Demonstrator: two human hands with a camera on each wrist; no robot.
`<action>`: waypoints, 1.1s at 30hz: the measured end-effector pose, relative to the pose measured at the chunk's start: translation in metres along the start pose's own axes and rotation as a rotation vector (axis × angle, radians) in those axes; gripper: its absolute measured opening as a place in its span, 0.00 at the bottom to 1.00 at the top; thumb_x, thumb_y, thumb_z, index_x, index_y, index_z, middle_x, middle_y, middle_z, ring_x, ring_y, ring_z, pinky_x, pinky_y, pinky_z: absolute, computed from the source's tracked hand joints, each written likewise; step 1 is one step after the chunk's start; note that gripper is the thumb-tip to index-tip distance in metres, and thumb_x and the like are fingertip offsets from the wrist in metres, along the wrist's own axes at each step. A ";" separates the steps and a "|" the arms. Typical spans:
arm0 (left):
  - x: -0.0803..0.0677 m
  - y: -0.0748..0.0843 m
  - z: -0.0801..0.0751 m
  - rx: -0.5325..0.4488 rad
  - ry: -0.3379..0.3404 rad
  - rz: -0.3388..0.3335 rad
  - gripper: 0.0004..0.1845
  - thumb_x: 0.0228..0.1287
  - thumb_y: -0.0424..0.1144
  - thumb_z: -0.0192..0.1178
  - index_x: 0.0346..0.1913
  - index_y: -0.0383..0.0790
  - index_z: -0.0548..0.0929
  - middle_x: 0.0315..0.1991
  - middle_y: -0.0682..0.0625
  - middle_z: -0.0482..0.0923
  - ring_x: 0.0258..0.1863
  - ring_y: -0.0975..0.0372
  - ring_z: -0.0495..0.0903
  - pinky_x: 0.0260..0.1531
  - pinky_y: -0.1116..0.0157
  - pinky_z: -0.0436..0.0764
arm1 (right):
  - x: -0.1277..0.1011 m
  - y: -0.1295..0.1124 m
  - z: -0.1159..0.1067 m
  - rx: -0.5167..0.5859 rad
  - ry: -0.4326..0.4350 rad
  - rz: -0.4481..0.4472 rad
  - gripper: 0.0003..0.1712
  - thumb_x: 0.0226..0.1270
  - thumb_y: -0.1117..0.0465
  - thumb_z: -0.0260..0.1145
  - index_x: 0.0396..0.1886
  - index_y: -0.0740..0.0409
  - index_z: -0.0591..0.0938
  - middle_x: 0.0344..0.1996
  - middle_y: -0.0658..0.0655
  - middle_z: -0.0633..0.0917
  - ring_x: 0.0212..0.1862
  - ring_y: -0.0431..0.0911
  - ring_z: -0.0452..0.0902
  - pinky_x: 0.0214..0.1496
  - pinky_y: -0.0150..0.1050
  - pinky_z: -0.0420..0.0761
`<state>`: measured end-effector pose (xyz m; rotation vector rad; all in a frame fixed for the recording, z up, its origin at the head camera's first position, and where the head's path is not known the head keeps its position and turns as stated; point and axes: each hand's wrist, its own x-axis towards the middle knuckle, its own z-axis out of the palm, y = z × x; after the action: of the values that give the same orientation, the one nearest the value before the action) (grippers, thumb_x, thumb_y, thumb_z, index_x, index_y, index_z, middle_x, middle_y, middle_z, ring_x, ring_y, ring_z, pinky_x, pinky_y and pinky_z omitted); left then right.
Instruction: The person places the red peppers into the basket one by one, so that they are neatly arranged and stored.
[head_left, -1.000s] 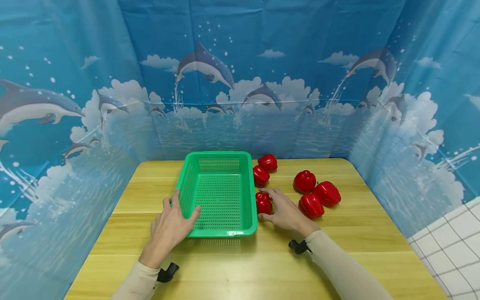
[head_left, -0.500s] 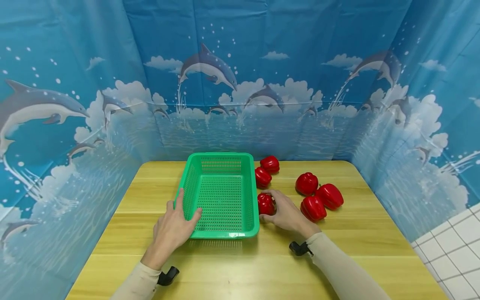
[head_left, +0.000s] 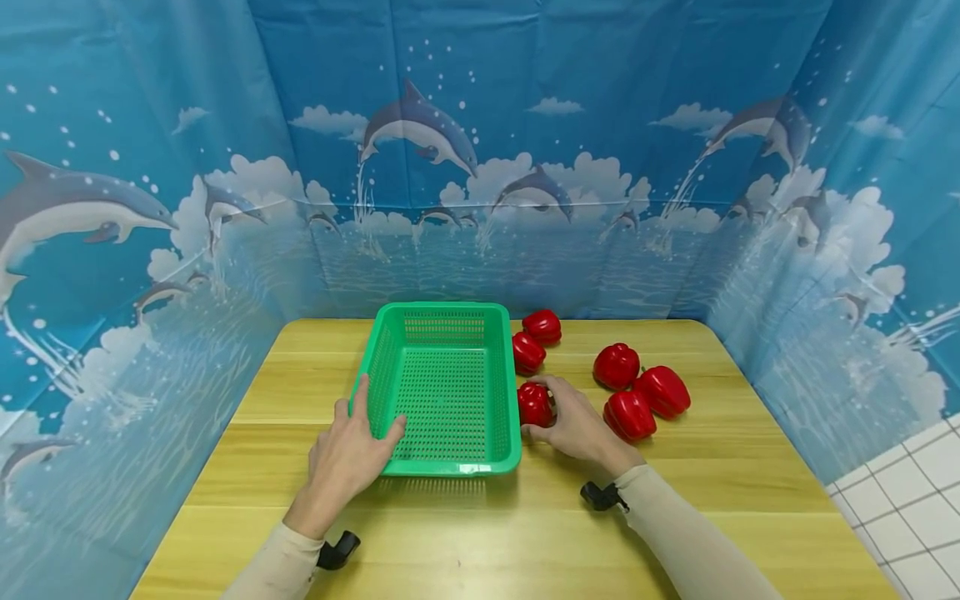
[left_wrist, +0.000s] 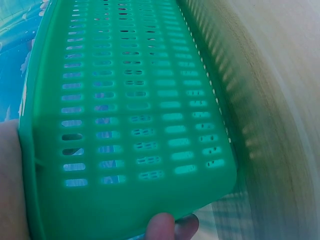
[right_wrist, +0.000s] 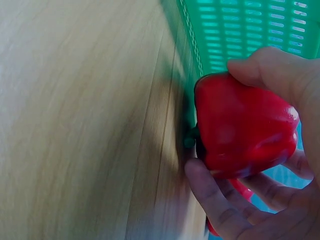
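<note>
While the left hand (head_left: pixel 345 458) grips the near-left corner of the green plastic basket (head_left: pixel 441 329) at mid-frame, the right hand (head_left: pixel 577 425) curls its fingers (right_wrist: pixel 212 200) round a red bell pepper (head_left: pixel 534 404) on the table (head_left: pixel 720 492), just beside the basket's right wall. That pepper looks light, firm and glossy, likely slick, so I'd cup it round its broad body.

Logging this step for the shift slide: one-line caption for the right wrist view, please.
Right hand grips a red bell pepper beside the green basket wall, just above the wooden table.
</note>
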<state>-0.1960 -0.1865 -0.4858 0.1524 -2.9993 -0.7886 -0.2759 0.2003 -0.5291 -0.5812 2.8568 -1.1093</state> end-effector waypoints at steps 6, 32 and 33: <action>0.001 0.001 0.000 -0.002 0.007 0.007 0.59 0.84 0.71 0.60 0.99 0.49 0.41 0.81 0.23 0.69 0.17 0.53 0.72 0.17 0.58 0.71 | -0.001 -0.001 -0.004 0.011 0.012 -0.002 0.51 0.72 0.52 0.87 0.88 0.53 0.72 0.78 0.62 0.82 0.71 0.62 0.84 0.72 0.62 0.91; -0.004 0.002 0.002 0.006 0.031 0.009 0.59 0.83 0.70 0.62 0.99 0.49 0.43 0.81 0.23 0.70 0.17 0.53 0.71 0.16 0.59 0.70 | 0.016 -0.019 -0.031 0.028 0.191 0.009 0.51 0.75 0.56 0.84 0.88 0.65 0.69 0.74 0.69 0.84 0.62 0.61 0.88 0.62 0.58 0.93; -0.004 0.002 0.002 0.004 0.030 0.009 0.59 0.83 0.70 0.62 0.99 0.49 0.43 0.81 0.23 0.70 0.17 0.53 0.71 0.16 0.59 0.70 | 0.017 -0.020 -0.032 0.026 0.207 0.009 0.50 0.75 0.55 0.84 0.88 0.64 0.69 0.74 0.69 0.84 0.64 0.61 0.87 0.62 0.58 0.93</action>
<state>-0.1925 -0.1836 -0.4866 0.1500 -2.9713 -0.7731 -0.2899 0.2014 -0.4899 -0.4776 3.0072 -1.2736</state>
